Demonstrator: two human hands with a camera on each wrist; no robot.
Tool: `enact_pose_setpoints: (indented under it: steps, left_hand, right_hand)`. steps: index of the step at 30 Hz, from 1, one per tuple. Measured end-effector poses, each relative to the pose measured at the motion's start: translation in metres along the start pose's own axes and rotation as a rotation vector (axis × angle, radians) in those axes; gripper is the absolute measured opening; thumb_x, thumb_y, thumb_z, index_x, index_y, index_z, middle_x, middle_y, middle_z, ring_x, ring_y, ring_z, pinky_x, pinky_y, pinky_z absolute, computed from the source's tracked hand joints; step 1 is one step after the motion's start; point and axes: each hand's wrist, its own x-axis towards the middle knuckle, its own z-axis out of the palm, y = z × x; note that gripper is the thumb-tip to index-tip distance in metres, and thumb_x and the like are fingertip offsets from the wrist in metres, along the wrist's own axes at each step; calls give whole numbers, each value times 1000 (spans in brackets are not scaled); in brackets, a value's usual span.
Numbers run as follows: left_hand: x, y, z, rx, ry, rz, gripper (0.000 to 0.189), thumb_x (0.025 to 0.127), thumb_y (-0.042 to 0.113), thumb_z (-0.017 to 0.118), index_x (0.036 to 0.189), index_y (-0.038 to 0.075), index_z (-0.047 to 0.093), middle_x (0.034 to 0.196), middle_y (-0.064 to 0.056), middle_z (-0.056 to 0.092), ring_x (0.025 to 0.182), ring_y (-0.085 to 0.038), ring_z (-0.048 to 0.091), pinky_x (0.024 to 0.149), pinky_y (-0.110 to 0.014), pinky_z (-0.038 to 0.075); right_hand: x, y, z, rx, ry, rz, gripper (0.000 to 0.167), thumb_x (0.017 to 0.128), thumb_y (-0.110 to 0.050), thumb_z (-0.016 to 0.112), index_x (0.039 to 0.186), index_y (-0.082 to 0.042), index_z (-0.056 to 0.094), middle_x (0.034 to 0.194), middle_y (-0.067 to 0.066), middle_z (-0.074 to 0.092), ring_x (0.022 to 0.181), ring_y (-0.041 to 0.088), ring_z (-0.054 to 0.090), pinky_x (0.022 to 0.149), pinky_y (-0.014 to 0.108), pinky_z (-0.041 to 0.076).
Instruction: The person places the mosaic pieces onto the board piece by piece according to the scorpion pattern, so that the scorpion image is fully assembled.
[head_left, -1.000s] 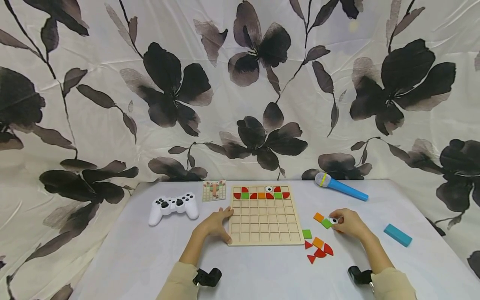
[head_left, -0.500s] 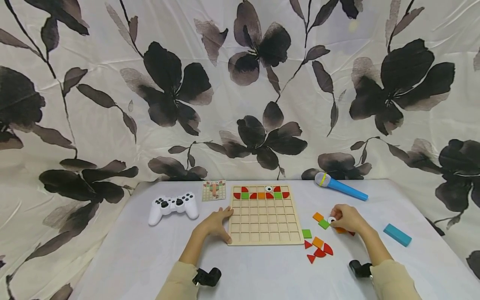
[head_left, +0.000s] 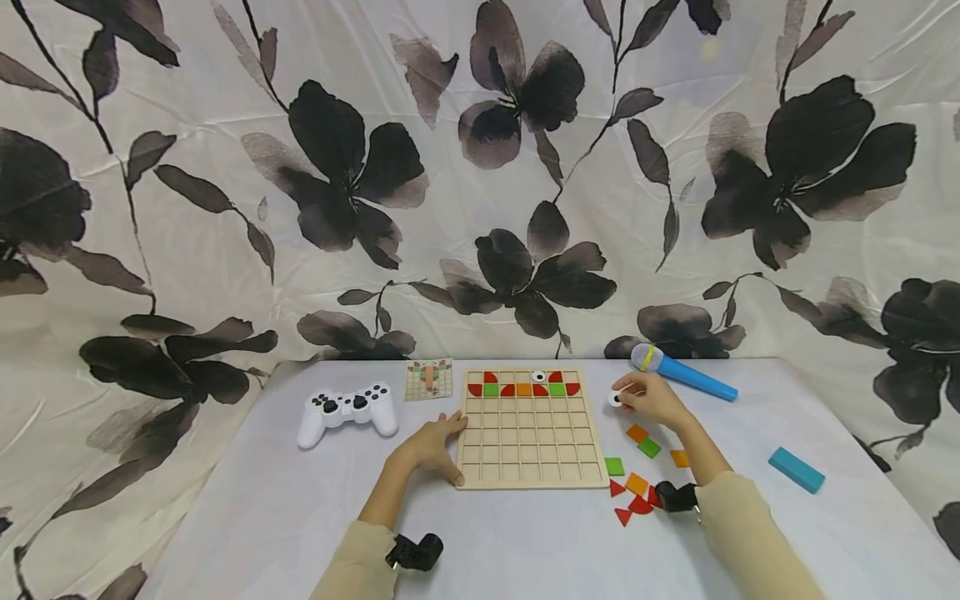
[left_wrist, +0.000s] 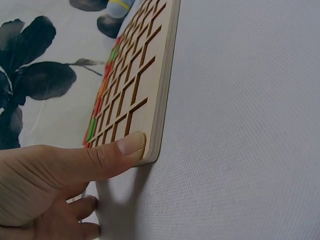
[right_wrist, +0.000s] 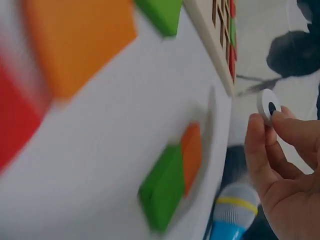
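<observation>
My right hand point(head_left: 651, 398) pinches a white round eye piece point(right_wrist: 269, 104) with a black dot, thumb against fingertips, above the table just right of the wooden grid board point(head_left: 531, 454). My left hand point(head_left: 431, 450) rests with spread fingers at the board's left edge. In the left wrist view, its thumb point(left_wrist: 131, 144) lies on the board's near corner, and the index finger is hidden. Red and green pieces, an orange square point(head_left: 523, 390) and another eye piece point(head_left: 538, 377) sit in the board's top two rows.
Right of the board lie green squares point(head_left: 614, 466), orange squares point(head_left: 637, 484) and red pieces point(head_left: 623, 517). A pattern card point(head_left: 429, 380) and a white game controller point(head_left: 348, 410) are at left. A blue toy microphone point(head_left: 686, 372) and a teal block point(head_left: 797, 470) lie right.
My right hand has carried the eye piece up and left, from beside the loose pieces toward the board's upper right. The orange square beneath it is uncovered. My left hand stays put.
</observation>
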Motion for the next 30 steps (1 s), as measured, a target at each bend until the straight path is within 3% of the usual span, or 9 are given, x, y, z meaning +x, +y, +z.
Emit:
enact_pose_setpoints:
  steps: [7, 12, 16, 19, 20, 24, 26, 28, 30]
  left_hand:
    - [1, -1, 0, 8, -6, 1, 95, 55, 6, 88, 139, 0, 44, 150, -15, 32, 140, -39, 20, 111, -55, 21]
    - [0, 0, -1, 5, -3, -1, 95, 55, 6, 88, 139, 0, 44, 150, -14, 32, 140, -38, 20, 111, -55, 21]
    - [0, 0, -1, 4, -3, 1, 95, 55, 6, 88, 139, 0, 44, 150, -15, 32, 140, -38, 20, 111, -54, 21]
    - [0, 0, -1, 7, 0, 4, 95, 54, 6, 88, 138, 0, 45, 150, -15, 33, 140, -39, 21, 111, -54, 22]
    - [0, 0, -1, 8, 1, 4, 95, 54, 6, 88, 138, 0, 45, 150, -15, 33, 140, -39, 21, 111, -54, 22]
    - [0, -1, -1, 8, 0, 5, 95, 55, 6, 88, 139, 0, 44, 150, -15, 32, 140, -39, 21, 111, -55, 22]
    - [1, -2, 0, 3, -2, 6, 95, 55, 7, 88, 139, 0, 44, 150, -15, 32, 140, -39, 20, 111, -56, 21]
    - [1, -1, 0, -2, -2, 7, 95, 55, 7, 88, 139, 0, 44, 150, -15, 32, 140, -39, 20, 111, -56, 21]
    - [1, -1, 0, -4, -3, 7, 96, 54, 7, 89, 139, 0, 44, 150, -15, 32, 140, -39, 20, 111, -57, 20]
  right_hand:
    - [40, -14, 37, 119, 36, -42, 21, 88, 6, 54, 106, 15, 60, 86, 24, 65, 69, 24, 64, 63, 28, 54]
    - [62, -27, 66, 186, 67, -7, 19, 88, 7, 54, 104, 13, 62, 80, 19, 64, 64, 17, 64, 60, 26, 55]
    - [77, -38, 88, 139, 103, -27, 17, 87, 6, 55, 100, 10, 66, 77, 19, 66, 62, 20, 65, 55, 25, 53]
    - [88, -41, 101, 98, 125, -109, 16, 85, 4, 57, 95, 6, 69, 73, 16, 67, 60, 21, 65, 52, 26, 51]
    - [99, -31, 109, 109, 136, -167, 14, 85, 1, 59, 92, 2, 71, 70, 13, 68, 57, 18, 63, 49, 25, 49]
    - [128, -15, 131, 92, 159, -150, 14, 84, -1, 62, 91, -4, 73, 70, 9, 69, 57, 18, 65, 51, 30, 52]
    - [139, -6, 141, 100, 188, -209, 15, 84, -5, 61, 91, -9, 74, 67, 3, 69, 54, 11, 62, 47, 25, 48]
    - [129, -29, 140, 66, 194, -145, 19, 84, 0, 59, 95, -5, 74, 69, 7, 69, 56, 15, 61, 49, 28, 49]
    - [160, 7, 159, 28, 211, -165, 22, 83, -3, 60, 95, -14, 75, 69, 0, 69, 58, 13, 60, 50, 27, 48]
